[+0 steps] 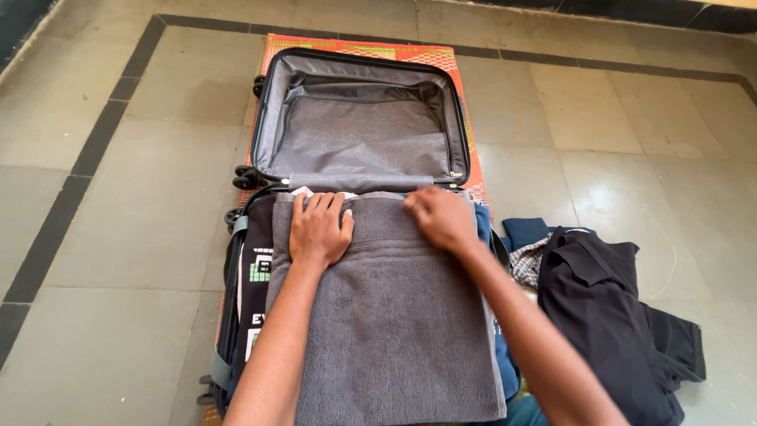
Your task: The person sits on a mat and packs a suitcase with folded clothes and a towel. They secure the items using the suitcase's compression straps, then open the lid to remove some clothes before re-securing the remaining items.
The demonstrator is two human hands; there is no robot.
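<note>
A grey terry towel, folded flat, lies spread over the near half of the open suitcase, its far edge toward twelve o'clock.

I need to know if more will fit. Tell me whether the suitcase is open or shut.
Open. The suitcase lies flat, its grey-lined lid half bare, while both hands press a grey towel onto the packed half.

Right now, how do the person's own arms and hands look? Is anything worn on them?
Both forearms are bare as far as the picture shows: no sleeves or gloves can be seen. The left hand and the right hand show no rings or bracelets, and neither wrist carries a watch. No markings or bandages are visible. The upper arms lie outside the picture.
</note>
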